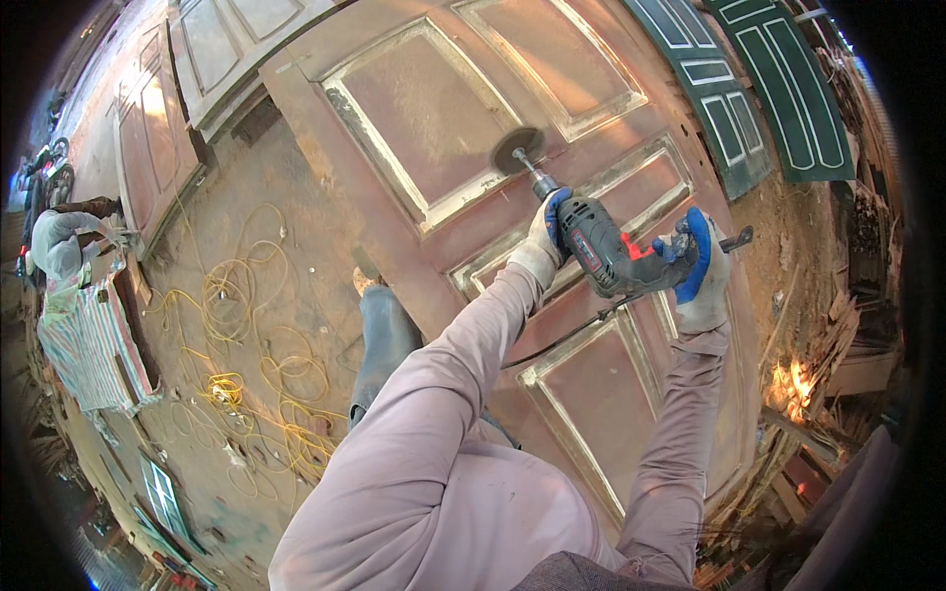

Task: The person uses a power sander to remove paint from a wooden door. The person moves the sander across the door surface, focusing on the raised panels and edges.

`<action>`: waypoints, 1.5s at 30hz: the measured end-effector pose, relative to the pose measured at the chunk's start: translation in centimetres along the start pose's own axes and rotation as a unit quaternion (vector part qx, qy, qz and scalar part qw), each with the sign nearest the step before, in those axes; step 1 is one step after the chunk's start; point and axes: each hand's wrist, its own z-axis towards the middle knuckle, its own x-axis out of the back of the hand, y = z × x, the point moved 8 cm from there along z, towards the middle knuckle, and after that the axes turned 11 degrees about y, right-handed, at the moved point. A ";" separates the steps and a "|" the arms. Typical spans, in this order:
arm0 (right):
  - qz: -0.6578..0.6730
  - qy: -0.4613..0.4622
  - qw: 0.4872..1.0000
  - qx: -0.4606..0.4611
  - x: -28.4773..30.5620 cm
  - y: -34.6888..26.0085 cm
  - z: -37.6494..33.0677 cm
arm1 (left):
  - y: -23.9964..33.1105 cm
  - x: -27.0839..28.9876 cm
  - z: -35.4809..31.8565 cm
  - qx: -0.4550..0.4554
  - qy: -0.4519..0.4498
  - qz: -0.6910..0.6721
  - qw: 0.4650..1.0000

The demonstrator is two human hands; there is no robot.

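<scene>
A dark corded power drill [596,241] with red parts is held over a panelled wooden door [424,118]. On its front end sits a round sanding disc [517,150], at the door's middle rail beside a panel's moulding; whether it touches cannot be made out. My left hand [548,236], in a white and blue work glove, grips the drill's front near the chuck. My right hand [702,261], gloved the same way, is closed around the rear handle. The door's mouldings look pale and scraped against its reddish-brown surface. A black cord [567,330] runs from the drill across the door.
Yellow cable [232,295] lies tangled on the dirt floor at left. Two green doors [778,89] stand at upper right. Scrap wood surrounds a small fire [791,387] at right. Another person [64,241] bends by a brown door [153,148] at far left, near a striped sheet [94,340].
</scene>
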 end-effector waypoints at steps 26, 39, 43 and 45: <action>-0.063 0.021 0.998 0.005 -3.6 -1.8 -0.3 | 0.6 -1.9 -1.5 0.017 -0.014 -0.050 0.999; -0.090 -0.018 0.995 -0.047 -4.9 3.0 -4.4 | 3.9 5.6 -9.2 -0.030 0.063 -0.053 0.996; -0.050 -0.024 0.998 -0.027 -4.4 3.6 -4.4 | 3.8 5.7 -9.0 -0.027 0.058 -0.057 0.996; -0.018 -0.004 1.000 -0.021 -3.7 3.2 -4.2 | 3.7 4.8 -7.3 -0.042 0.059 -0.036 0.997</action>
